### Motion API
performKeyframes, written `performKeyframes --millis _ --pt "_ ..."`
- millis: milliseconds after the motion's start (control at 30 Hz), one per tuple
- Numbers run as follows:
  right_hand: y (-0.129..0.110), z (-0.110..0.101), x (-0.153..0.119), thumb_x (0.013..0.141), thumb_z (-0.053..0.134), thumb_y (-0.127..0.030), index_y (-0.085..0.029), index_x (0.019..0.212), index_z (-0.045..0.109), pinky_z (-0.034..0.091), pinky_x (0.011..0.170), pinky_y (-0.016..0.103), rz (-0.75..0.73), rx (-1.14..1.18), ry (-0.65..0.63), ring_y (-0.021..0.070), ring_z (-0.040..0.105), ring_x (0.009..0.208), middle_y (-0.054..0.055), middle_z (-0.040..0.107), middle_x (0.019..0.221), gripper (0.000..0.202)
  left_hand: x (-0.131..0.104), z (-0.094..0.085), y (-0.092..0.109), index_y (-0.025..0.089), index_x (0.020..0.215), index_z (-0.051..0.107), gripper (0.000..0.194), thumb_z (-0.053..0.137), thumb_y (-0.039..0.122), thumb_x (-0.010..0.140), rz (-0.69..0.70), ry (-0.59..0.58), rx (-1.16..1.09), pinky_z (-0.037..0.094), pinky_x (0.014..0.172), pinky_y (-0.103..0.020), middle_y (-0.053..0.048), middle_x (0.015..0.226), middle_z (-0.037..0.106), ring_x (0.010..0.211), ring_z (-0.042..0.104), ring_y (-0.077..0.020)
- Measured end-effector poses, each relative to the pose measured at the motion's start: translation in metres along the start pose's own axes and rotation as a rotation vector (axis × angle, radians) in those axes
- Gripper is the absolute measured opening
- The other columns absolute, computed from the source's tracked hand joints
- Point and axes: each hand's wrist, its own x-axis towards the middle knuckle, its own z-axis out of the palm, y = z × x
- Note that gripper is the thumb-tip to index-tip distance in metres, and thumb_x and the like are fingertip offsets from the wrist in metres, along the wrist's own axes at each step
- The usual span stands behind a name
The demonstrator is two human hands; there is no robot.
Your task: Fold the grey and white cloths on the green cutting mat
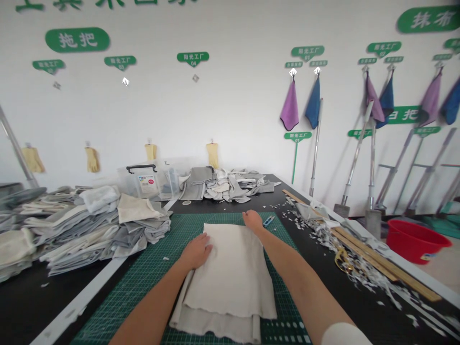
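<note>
The pale cloth (230, 273) lies on the green cutting mat (143, 278), near the middle of the worktop (17, 302) from side to side and towards its near edge. It is spread in layers, smooth on top, with its lower layers showing past the near hem and along the left side, so the layers look laid together but not squared up. No blade touches it; the blue cutter (268, 221) rests on the mat just beyond the right hand (253, 220). That hand is at the cloth's far right corner, its fingers curled down, and whether they pinch the fabric I cannot tell. The left hand (197, 250) lies over the far part of the left edge, loosely open and palm down, thumb apart. Both forearms reach in from the near edge, angled inward. Farther out, stacked cloths (97, 220) fill the left side and a looser heap (230, 184) sits towards the far edge; shredded scraps (323, 235), gold-handled scissors (343, 260) and wooden strips (373, 256) lie along the right edge.
</note>
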Motion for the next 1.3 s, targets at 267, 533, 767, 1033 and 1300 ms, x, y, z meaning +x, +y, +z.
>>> performKeyframes --millis 267,533,767,1033,1300 --pt "0.001 -0.011 -0.023 0.088 0.034 -0.021 -0.009 0.128 0.043 0.023 0.105 0.033 -0.171 -0.016 0.064 0.0204 0.036 0.125 0.014 0.044 0.134 0.043 -0.001 -0.002 0.001 0.014 0.124 0.051 0.049 0.035 0.042 0.087 -0.009 -0.005 -0.007 0.027 0.106 -0.039 -0.013 0.136 0.044 0.128 0.036 -0.0237" --pt "-0.003 -0.014 -0.090 0.082 0.043 -0.056 -0.018 0.118 0.055 0.004 0.108 0.049 -0.473 -0.082 -0.125 0.0263 0.027 0.131 0.011 0.047 0.134 0.053 -0.001 -0.013 0.003 0.021 0.120 0.053 0.041 0.040 0.038 0.086 -0.085 -0.005 0.002 0.029 0.104 -0.034 -0.007 0.132 0.049 0.123 0.042 -0.0200" --pt "-0.024 -0.019 -0.132 0.085 0.027 -0.062 -0.009 0.132 0.038 0.007 0.107 0.051 -0.564 -0.087 -0.289 0.0298 0.026 0.131 0.020 0.034 0.140 0.071 -0.003 -0.024 0.002 0.022 0.114 0.055 0.036 0.039 0.037 0.086 -0.227 0.042 0.066 0.034 0.097 -0.038 -0.009 0.122 0.057 0.114 0.050 -0.0224" --pt "-0.059 -0.041 -0.196 0.081 0.026 -0.068 -0.004 0.142 0.017 0.011 0.107 0.053 -0.799 0.024 -0.540 0.0341 0.010 0.136 0.024 0.012 0.147 0.089 -0.001 -0.026 0.003 0.023 0.108 0.060 0.035 0.037 0.040 0.086 -0.272 -0.007 0.084 0.039 0.090 -0.035 -0.009 0.111 0.063 0.105 0.056 -0.0219" --pt "-0.075 -0.054 -0.234 0.082 0.039 -0.060 -0.006 0.138 0.028 0.021 0.107 0.049 -1.004 0.084 -0.523 0.0332 0.021 0.134 0.024 0.023 0.144 0.079 -0.002 -0.029 0.007 0.019 0.097 0.063 0.036 0.038 0.042 0.086 -0.306 -0.016 0.076 0.041 0.084 -0.031 -0.010 0.102 0.065 0.098 0.058 -0.0221"
